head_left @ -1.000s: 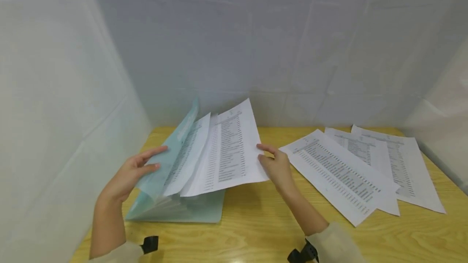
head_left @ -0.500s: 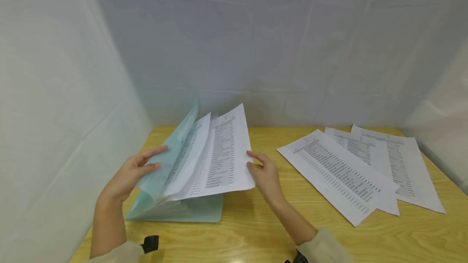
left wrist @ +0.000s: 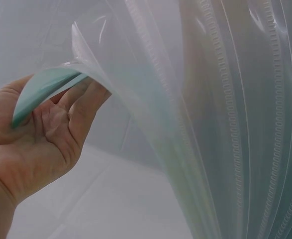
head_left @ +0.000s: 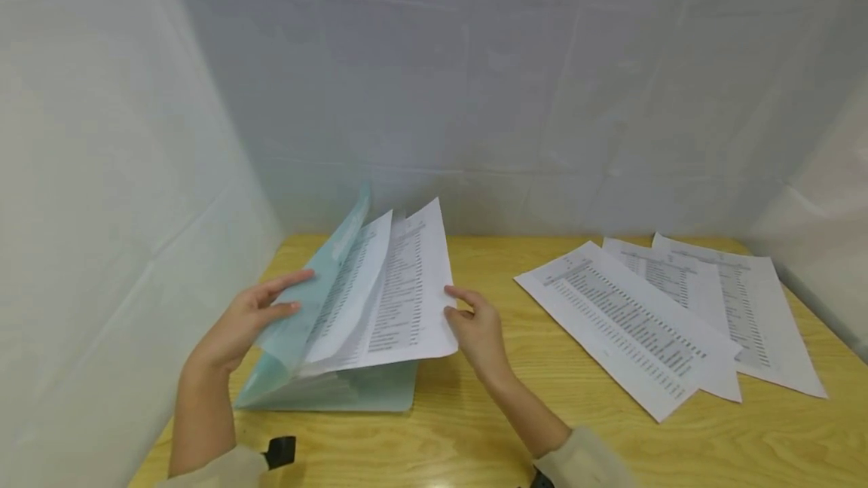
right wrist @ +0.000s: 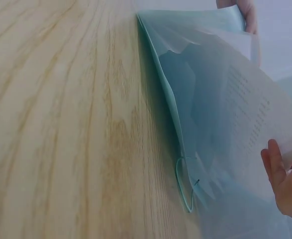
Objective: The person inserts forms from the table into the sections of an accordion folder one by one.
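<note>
Teal folder [head_left: 325,390] sits at the left of the wooden counter [head_left: 475,435], lying on its back cover with the front cover [head_left: 305,300] lifted. Our left hand [head_left: 247,318] holds that cover up: thumb over the edge, fingers behind it. The left wrist view shows the fingers [left wrist: 81,107] curled on the teal flap, with clear ribbed sleeves [left wrist: 225,124] fanning out to the right. Two printed pages [head_left: 386,292] stand raised from the folder, tilted toward the cover. Our right hand [head_left: 475,326] pinches the right edge of the outer page [head_left: 414,300], thumb on the printed face. The right wrist view shows the folder's spine on the wood and a green elastic loop [right wrist: 185,186] at its corner. Well apart, at the right of the counter, three loose printed sheets [head_left: 637,322] lie flat, overlapping.
</note>
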A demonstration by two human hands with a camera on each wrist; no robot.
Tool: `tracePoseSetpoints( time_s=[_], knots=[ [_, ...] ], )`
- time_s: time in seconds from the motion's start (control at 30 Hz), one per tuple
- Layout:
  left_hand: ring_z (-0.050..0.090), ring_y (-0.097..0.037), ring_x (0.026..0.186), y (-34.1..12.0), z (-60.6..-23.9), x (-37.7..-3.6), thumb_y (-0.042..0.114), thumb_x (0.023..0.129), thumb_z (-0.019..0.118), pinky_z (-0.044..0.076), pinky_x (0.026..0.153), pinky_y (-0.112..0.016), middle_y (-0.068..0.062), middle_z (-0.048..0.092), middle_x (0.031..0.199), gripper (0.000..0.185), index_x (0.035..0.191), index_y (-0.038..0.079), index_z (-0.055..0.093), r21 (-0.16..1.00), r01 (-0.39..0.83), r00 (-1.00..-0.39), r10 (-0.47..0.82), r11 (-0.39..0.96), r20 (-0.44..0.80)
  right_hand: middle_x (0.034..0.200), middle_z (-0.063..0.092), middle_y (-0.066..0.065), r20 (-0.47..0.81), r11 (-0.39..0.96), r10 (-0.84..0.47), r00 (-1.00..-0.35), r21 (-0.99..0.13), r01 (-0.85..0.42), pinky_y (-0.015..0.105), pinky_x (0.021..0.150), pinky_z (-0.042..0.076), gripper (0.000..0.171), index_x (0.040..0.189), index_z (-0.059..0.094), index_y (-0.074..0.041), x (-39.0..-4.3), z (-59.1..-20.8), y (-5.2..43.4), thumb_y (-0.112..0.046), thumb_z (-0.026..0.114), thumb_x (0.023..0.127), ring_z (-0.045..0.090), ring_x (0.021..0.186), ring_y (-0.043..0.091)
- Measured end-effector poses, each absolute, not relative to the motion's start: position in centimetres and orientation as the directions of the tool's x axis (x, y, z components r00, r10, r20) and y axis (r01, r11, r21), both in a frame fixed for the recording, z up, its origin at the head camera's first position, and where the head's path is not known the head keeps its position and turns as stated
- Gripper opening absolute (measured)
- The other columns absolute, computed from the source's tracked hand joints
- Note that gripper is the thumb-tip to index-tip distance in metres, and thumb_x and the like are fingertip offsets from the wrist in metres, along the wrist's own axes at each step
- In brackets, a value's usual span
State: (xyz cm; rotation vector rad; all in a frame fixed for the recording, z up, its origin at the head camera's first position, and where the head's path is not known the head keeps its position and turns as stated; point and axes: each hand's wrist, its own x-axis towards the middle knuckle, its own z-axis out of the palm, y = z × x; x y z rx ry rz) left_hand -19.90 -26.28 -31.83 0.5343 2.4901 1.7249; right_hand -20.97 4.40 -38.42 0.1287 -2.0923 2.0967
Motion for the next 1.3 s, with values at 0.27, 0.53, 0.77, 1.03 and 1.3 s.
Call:
tracePoseSetpoints(
  time_s=[0.27, 0.53, 0.77, 1.03, 1.3],
  knots=[
    [0.008, -0.033, 0.134, -26.2, -31.8, -19.8, 0.014, 0.094, 0.054, 0.008, 0.099, -0.061, -0.018, 0.026, 0.145, 0.047, 0.136, -0.001, 0.041, 0.919, 0.242, -0.939, 0.314, 0.311, 0.141, 0.114, 0.058, 0.017, 0.168, 0.018, 0.022, -0.985, -0.986, -0.168, 0.023, 0.050, 0.041, 0.032, 0.117, 0.061, 0.000, -21.3, -38.5, 3.5, -0.001, 0.058, 0.085, 0.060, 0.068, 0.015],
    [0.007, -0.032, 0.134, -26.2, -31.8, -19.8, 0.015, 0.093, 0.055, 0.007, 0.098, -0.063, -0.017, 0.026, 0.145, 0.047, 0.136, 0.000, 0.041, 0.921, 0.239, -0.940, 0.312, 0.308, 0.140, 0.119, 0.054, 0.021, 0.088, -0.072, -0.114, -0.990, -0.994, -0.080, 0.032, 0.066, 0.052, 0.035, 0.121, 0.057, 0.004, -21.8, -38.5, 3.2, 0.001, 0.053, 0.087, 0.063, 0.081, 0.022],
    [0.011, -0.032, 0.134, -26.2, -31.9, -19.9, 0.015, 0.093, 0.056, 0.011, 0.099, -0.060, -0.016, 0.030, 0.144, 0.048, 0.136, -0.001, 0.041, 0.920, 0.244, -0.940, 0.308, 0.308, 0.146, 0.122, 0.051, 0.021, 0.063, -0.046, -0.177, -0.982, -0.997, -0.056, 0.034, 0.065, 0.052, 0.036, 0.122, 0.057, 0.003, -22.2, -38.6, 2.8, 0.003, 0.055, 0.086, 0.062, 0.079, 0.021],
    [0.011, -0.032, 0.134, -26.3, -31.9, -19.9, 0.014, 0.093, 0.055, 0.008, 0.098, -0.062, -0.017, 0.031, 0.143, 0.047, 0.136, -0.002, 0.041, 0.914, 0.263, -0.934, 0.320, 0.310, 0.161, 0.105, 0.060, 0.020, 0.035, -0.048, -0.260, -0.965, -0.999, -0.023, 0.037, 0.063, 0.053, 0.038, 0.124, 0.055, 0.003, -22.7, -38.8, 1.9, 0.001, 0.058, 0.086, 0.063, 0.063, 0.020],
    [0.011, -0.032, 0.134, -26.1, -31.8, -19.9, 0.013, 0.093, 0.055, 0.008, 0.099, -0.062, -0.016, 0.032, 0.143, 0.047, 0.136, -0.002, 0.041, 0.914, 0.271, -0.930, 0.326, 0.301, 0.169, 0.083, 0.063, 0.014, 0.048, -0.008, -0.302, -0.952, -0.999, -0.047, 0.033, 0.060, 0.053, 0.040, 0.123, 0.055, 0.005, -22.9, -39.0, 1.0, 0.002, 0.060, 0.084, 0.062, 0.061, 0.019]
  ],
)
